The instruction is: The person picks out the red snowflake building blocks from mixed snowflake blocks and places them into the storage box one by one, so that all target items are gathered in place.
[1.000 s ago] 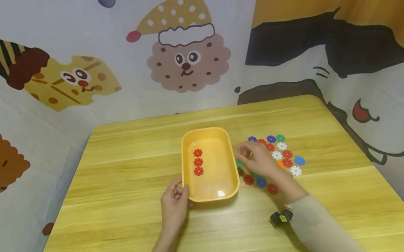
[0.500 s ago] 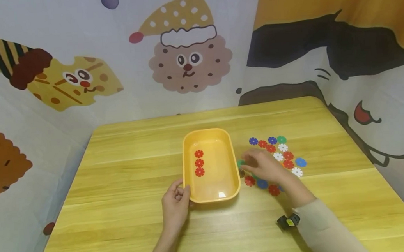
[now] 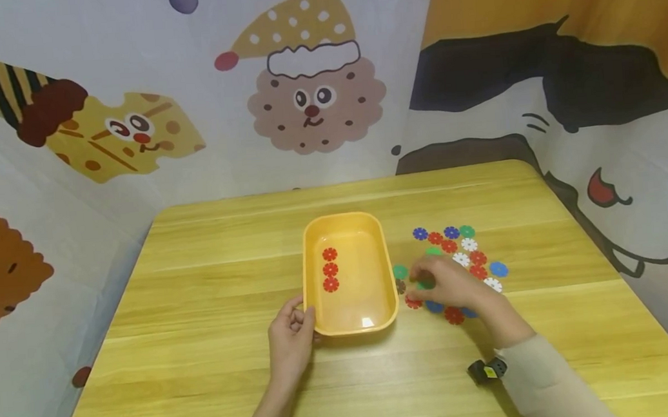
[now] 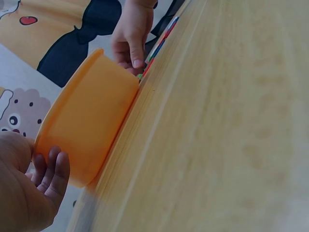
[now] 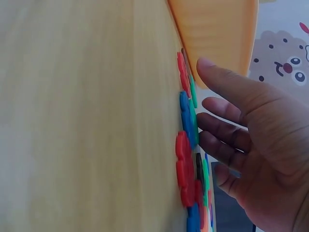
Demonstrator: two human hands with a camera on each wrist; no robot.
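Observation:
My left hand point(image 3: 291, 337) grips the near left corner of a yellow plastic tray point(image 3: 385, 256), thumb at the rim and fingers against the outer wall, as the left wrist view also shows. Inside the tray, three red snowflake discs point(image 3: 330, 269) lie in a column. Just right of it, my right hand point(image 3: 446, 284) hovers low over scattered snowflake discs, partly hiding them. Its thumb and bent fingers stand apart in the right wrist view, with nothing visible between them. A red disc point(image 3: 413, 302) lies by the thumb tip, with a green disc point(image 3: 400, 272) and a brown disc point(image 3: 400, 286) nearby.
More discs spread to the right, among them a white disc point(image 3: 493, 284), a blue disc point(image 3: 498, 269) and a red disc point(image 3: 454, 316). All lie on a wood-grain table point(image 3: 200, 289). Behind it hangs a cartoon-printed cloth point(image 3: 194, 44). A black wrist device point(image 3: 487, 371) is at the right sleeve.
My right hand has moved away from the tray's right edge, rightward and toward me over the discs, uncovering a green disc. The left hand and the tray stay put.

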